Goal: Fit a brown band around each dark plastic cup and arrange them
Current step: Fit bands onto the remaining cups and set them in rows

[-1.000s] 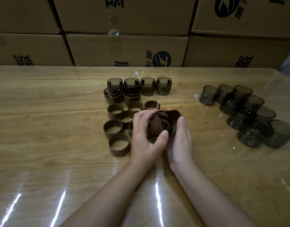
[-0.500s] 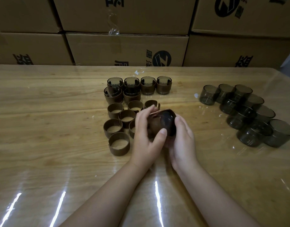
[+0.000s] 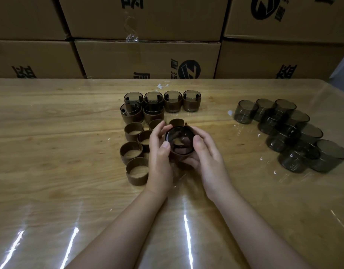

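At the middle of the counter [image 3: 50,136], the left hand [image 3: 159,158] and the right hand [image 3: 208,160] hold one dark cup [image 3: 179,139] between them, mouth up. Their fingers [image 3: 158,133] curl round its sides, and a brown band [image 3: 181,159] sits low on it. Loose bands [image 3: 137,170] crowd just beside the left hand, some partly hidden behind it. Banded cups [image 3: 172,102] stand in rows beyond. Bare cups [image 3: 295,133] cluster well to the right, and cardboard boxes [image 3: 147,55] wall the far edge.
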The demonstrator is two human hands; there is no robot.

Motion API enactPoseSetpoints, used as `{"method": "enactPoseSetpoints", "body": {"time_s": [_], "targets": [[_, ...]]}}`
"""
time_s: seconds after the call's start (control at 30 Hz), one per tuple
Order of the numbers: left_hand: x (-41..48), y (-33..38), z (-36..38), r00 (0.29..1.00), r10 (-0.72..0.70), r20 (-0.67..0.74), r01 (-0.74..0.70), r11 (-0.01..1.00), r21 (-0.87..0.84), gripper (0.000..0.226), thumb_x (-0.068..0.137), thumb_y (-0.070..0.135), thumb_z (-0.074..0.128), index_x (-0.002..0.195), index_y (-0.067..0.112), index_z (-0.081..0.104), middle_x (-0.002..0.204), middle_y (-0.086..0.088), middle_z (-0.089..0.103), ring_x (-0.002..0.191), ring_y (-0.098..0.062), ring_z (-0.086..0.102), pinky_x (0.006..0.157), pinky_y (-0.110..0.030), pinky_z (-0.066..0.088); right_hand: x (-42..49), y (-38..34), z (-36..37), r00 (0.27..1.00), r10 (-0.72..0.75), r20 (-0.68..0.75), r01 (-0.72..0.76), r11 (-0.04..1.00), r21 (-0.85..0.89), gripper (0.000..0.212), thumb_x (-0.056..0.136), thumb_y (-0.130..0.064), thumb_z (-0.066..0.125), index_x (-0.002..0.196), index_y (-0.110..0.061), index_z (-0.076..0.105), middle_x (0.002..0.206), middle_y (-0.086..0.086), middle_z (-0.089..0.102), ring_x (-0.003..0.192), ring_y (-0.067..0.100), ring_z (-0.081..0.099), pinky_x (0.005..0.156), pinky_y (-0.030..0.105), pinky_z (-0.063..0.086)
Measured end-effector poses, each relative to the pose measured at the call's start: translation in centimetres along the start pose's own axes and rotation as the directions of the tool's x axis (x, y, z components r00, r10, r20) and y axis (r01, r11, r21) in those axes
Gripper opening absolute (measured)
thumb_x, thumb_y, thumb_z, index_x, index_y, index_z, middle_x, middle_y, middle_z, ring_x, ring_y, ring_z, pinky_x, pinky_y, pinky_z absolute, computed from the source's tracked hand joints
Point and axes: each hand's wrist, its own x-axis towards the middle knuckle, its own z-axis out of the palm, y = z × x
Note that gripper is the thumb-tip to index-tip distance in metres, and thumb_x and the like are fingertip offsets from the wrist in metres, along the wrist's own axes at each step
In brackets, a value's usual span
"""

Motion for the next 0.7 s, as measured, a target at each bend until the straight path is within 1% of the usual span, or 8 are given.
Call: {"method": "enactPoseSetpoints", "body": {"time_s": [0.07,0.1,0.2,0.27,0.37,0.43,0.53,0.7], "targets": [[0.1,0.2,0.0,0.996,-0.076,0.036,0.076,0.997,0.001,0.063,0.070,0.052,0.054,0.129,0.030,0.044,0.130,0.000,0.053,0.119,-0.010,0.057,0.095,-0.026,0.050,0.2,0.0,-0.2,0.999,0.000,-0.039,0.003,0.995,0.097,0.025,0.088,-0.040,0.059,0.112,-0.034,0.063,0.117,0.006,0.068,0.109,0.023,0.065,0.081,0.030,0.054],[0.2,0.3,-0.1,0.991,-0.123,0.046,0.124,0.992,-0.019,0.064,0.071,0.049,0.058,0.130,0.027,0.046,0.128,0.000,0.057,0.117,-0.011,0.060,0.094,-0.027,0.051,0.4,-0.1,-0.4,0.999,-0.005,-0.053,0.012,0.990,0.142,0.025,0.089,-0.035,0.060,0.113,-0.029,0.062,0.118,0.008,0.067,0.110,0.023,0.065,0.085,0.031,0.054],[0.6,0.4,-0.3,0.961,-0.252,0.113,0.263,0.960,-0.095,0.060,0.087,0.033,0.063,0.137,0.004,0.047,0.125,-0.016,0.063,0.118,-0.027,0.060,0.098,-0.038,0.050,1.0,-0.4,-1.1,0.998,-0.014,-0.069,0.030,0.971,0.237,0.027,0.086,-0.021,0.057,0.113,-0.018,0.060,0.116,0.012,0.067,0.109,0.024,0.065,0.093,0.034,0.053],[0.7,0.4,-0.5,0.943,-0.302,0.139,0.320,0.938,-0.131,0.057,0.089,0.027,0.062,0.138,0.000,0.047,0.127,-0.020,0.062,0.121,-0.032,0.059,0.101,-0.041,0.048,1.2,-0.4,-1.6,0.998,0.000,-0.059,0.016,0.963,0.268,0.027,0.085,-0.020,0.057,0.112,-0.016,0.058,0.113,0.011,0.069,0.109,0.025,0.065,0.096,0.037,0.052],[0.9,0.2,-0.8,0.927,-0.330,0.177,0.357,0.921,-0.154,0.060,0.087,0.027,0.056,0.139,0.000,0.045,0.129,-0.018,0.062,0.121,-0.029,0.058,0.103,-0.043,0.046,1.5,-0.4,-2.3,0.999,0.028,-0.022,-0.020,0.956,0.292,0.028,0.085,-0.019,0.057,0.113,-0.015,0.057,0.111,0.009,0.071,0.111,0.024,0.065,0.095,0.034,0.052],[1.0,0.1,-0.9,0.924,-0.334,0.188,0.364,0.917,-0.161,0.060,0.086,0.027,0.055,0.139,0.000,0.045,0.128,-0.018,0.062,0.121,-0.029,0.059,0.103,-0.042,0.047,1.6,-0.5,-2.7,0.998,0.053,0.018,-0.056,0.946,0.319,0.033,0.086,-0.018,0.058,0.118,-0.014,0.055,0.113,0.009,0.071,0.113,0.023,0.064,0.094,0.031,0.052],[1.0,0.0,-0.9,0.922,-0.336,0.191,0.370,0.912,-0.180,0.059,0.086,0.027,0.055,0.139,0.001,0.046,0.127,-0.017,0.063,0.120,-0.028,0.060,0.101,-0.038,0.049,1.8,-0.5,-3.0,0.996,0.078,0.051,-0.090,0.936,0.340,0.041,0.088,-0.018,0.057,0.128,-0.014,0.051,0.117,0.010,0.069,0.116,0.024,0.063,0.095,0.029,0.052],[1.2,-0.3,-1.2,0.916,-0.330,0.228,0.376,0.905,-0.199,0.058,0.089,0.027,0.055,0.140,0.003,0.045,0.128,-0.014,0.063,0.121,-0.025,0.060,0.098,-0.033,0.051,1.8,-0.5,-3.0,0.994,0.086,0.067,-0.104,0.929,0.356,0.044,0.087,-0.018,0.056,0.131,-0.014,0.049,0.118,0.010,0.069,0.116,0.023,0.063,0.093,0.028,0.052]]}}
